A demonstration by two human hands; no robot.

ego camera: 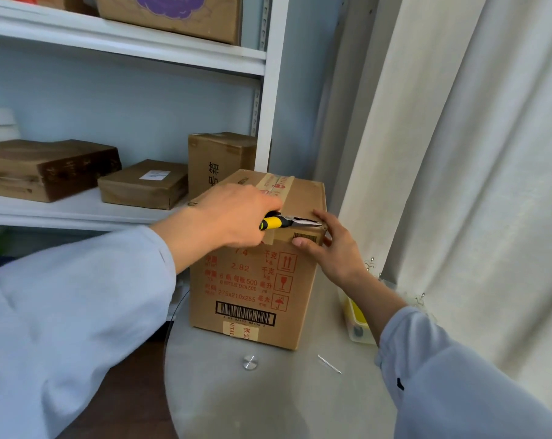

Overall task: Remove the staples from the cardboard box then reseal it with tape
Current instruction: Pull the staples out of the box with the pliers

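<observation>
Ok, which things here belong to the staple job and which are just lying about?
Job: box; pliers gripped by the left hand; right hand steadying the box corner; pulled staple on the table.
Lying about: shelf boxes; plastic tub; curtain.

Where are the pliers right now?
The pliers are in the left hand, tips at the cardboard box's top front edge, beside the right hand.

White shelf point(262, 68) w/ brown boxes point(141, 185), curtain point(458, 153), plastic tub point(358, 315) on rt.
</observation>
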